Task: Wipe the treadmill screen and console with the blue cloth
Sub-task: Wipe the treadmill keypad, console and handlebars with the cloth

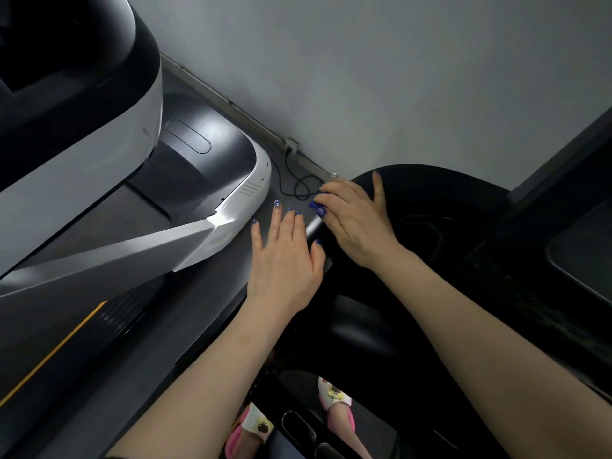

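The treadmill's black console (430, 207) curves in from the right, and a grey handlebar (314, 230) runs down its left edge. My right hand (354, 220) lies on the console rim with its fingers curled over the bar's top end. A small bit of blue cloth (317, 206) shows under those fingertips; the rest is hidden. My left hand (284, 256) hovers flat just left of the bar, fingers straight and spread, holding nothing. A dark screen (583, 260) is at the right edge.
A second, white and black treadmill (99, 180) fills the left side, its base reaching toward my left hand. A black cable (298, 188) loops on the grey floor by the wall (364, 77). My slippered feet (334, 402) stand below on the belt.
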{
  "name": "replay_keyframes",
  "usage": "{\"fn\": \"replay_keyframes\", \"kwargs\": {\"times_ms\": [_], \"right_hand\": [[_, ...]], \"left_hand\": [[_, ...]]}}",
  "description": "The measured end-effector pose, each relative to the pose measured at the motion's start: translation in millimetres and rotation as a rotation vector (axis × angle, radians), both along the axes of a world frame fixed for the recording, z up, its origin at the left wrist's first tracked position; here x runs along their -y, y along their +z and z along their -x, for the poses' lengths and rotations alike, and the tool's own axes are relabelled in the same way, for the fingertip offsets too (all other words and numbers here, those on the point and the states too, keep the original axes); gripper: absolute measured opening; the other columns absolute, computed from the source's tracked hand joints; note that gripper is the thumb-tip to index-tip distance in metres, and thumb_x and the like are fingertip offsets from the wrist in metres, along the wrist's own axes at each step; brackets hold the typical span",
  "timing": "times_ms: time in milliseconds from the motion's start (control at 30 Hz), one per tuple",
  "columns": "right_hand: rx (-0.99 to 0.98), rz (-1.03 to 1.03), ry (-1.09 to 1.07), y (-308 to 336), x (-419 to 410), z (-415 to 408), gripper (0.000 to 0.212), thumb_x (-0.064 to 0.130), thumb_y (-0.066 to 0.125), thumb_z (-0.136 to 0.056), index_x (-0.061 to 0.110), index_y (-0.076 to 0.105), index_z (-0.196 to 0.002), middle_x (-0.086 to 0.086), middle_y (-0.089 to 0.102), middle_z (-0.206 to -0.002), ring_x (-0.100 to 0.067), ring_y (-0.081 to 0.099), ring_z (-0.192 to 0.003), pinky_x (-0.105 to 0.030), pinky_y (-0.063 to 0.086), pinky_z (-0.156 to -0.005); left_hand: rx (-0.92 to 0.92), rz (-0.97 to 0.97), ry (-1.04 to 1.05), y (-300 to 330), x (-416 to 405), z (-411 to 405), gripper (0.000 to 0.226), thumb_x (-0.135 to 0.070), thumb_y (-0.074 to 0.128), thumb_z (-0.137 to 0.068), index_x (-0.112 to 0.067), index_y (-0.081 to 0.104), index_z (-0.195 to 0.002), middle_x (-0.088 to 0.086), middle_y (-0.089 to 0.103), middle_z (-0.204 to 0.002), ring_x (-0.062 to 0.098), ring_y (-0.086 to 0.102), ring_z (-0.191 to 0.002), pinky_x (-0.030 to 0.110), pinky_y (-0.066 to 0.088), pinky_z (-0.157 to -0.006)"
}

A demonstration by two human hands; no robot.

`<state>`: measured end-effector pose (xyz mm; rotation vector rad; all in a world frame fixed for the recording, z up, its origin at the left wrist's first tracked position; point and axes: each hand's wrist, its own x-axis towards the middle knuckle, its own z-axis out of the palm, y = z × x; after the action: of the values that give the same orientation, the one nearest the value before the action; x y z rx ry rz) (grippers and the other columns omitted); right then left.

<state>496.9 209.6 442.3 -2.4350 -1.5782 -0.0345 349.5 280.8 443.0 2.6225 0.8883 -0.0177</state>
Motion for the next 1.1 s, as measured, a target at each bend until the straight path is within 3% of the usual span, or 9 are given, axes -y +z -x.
{"fn": "replay_keyframes", "kwargs": {"times_ms": [167, 267, 433, 600, 733, 933, 1100], "right_hand": [[0.043, -0.017, 0.085, -4.2, 19.9, -5.2, 0.044, 0.035, 0.032, -0.098, 0.021, 0.058, -0.131, 0.002, 0.052, -0.139, -0.017, 0.037, -0.140, -0.057, -0.006, -0.117], [0.039, -0.008, 0.019, -1.3, 1.6, -0.7, 0.043, 0.035, 0.032, -0.097, 0.020, 0.062, -0.124, 0.003, 0.056, -0.132, -0.018, 0.040, -0.138, -0.062, 0.003, -0.117], [0.107, 0.046, 0.131, -3.1, 23.2, -14.0, 0.047, 0.034, 0.030, -0.099, 0.018, 0.053, -0.137, 0.001, 0.048, -0.145, -0.018, 0.033, -0.143, -0.050, -0.002, -0.120], [0.051, 0.031, 0.003, 0.4, 5.5, -9.7, 0.050, 0.035, 0.027, -0.098, 0.015, 0.058, -0.131, -0.001, 0.052, -0.142, -0.021, 0.035, -0.142, -0.051, 0.007, -0.120], [0.101, 0.058, 0.085, -3.3, 25.3, -15.1, 0.050, 0.035, 0.030, -0.098, 0.016, 0.052, -0.138, 0.000, 0.048, -0.146, -0.020, 0.031, -0.144, -0.050, 0.003, -0.121], [0.126, 0.146, 0.116, 10.5, -13.5, -15.6, 0.036, 0.032, 0.035, -0.103, 0.019, 0.067, -0.115, 0.005, 0.060, -0.125, -0.017, 0.040, -0.138, -0.062, 0.001, -0.118], [0.122, 0.315, 0.232, 22.5, -33.7, -27.9, 0.040, 0.037, 0.028, -0.105, 0.021, 0.065, -0.105, 0.006, 0.059, -0.111, -0.016, 0.052, -0.117, -0.053, -0.008, -0.119]], "left_hand": [[0.017, 0.006, -0.009, 2.5, 0.6, 2.2, 0.082, -0.048, 0.003, -0.088, -0.008, 0.029, -0.154, 0.007, 0.025, -0.163, 0.020, 0.001, -0.155, 0.051, 0.000, -0.123], [0.018, 0.002, -0.002, 1.4, 0.4, 0.7, 0.081, -0.048, 0.004, -0.088, -0.007, 0.030, -0.153, 0.007, 0.027, -0.163, 0.020, 0.003, -0.155, 0.052, 0.002, -0.123], [0.022, 0.020, -0.010, 2.6, 0.5, 2.2, 0.081, -0.048, 0.003, -0.088, -0.009, 0.029, -0.154, 0.006, 0.025, -0.163, 0.020, 0.001, -0.154, 0.051, 0.001, -0.124], [0.025, 0.014, -0.004, 1.6, 1.3, 2.3, 0.080, -0.047, 0.004, -0.089, -0.008, 0.029, -0.153, 0.006, 0.026, -0.163, 0.021, 0.002, -0.155, 0.051, 0.001, -0.124], [0.022, 0.012, -0.010, 1.9, 1.8, 2.7, 0.079, -0.047, 0.003, -0.089, -0.008, 0.029, -0.153, 0.006, 0.026, -0.163, 0.021, 0.001, -0.155, 0.051, 0.001, -0.124], [0.015, -0.004, -0.008, 0.3, 1.6, 1.8, 0.081, -0.047, 0.002, -0.088, -0.008, 0.029, -0.153, 0.006, 0.026, -0.163, 0.020, 0.000, -0.155, 0.050, -0.001, -0.123], [0.021, 0.002, -0.005, -0.3, 0.9, 1.7, 0.079, -0.047, 0.005, -0.089, -0.008, 0.030, -0.153, 0.005, 0.027, -0.162, 0.020, 0.000, -0.155, 0.050, -0.002, -0.123]]}}
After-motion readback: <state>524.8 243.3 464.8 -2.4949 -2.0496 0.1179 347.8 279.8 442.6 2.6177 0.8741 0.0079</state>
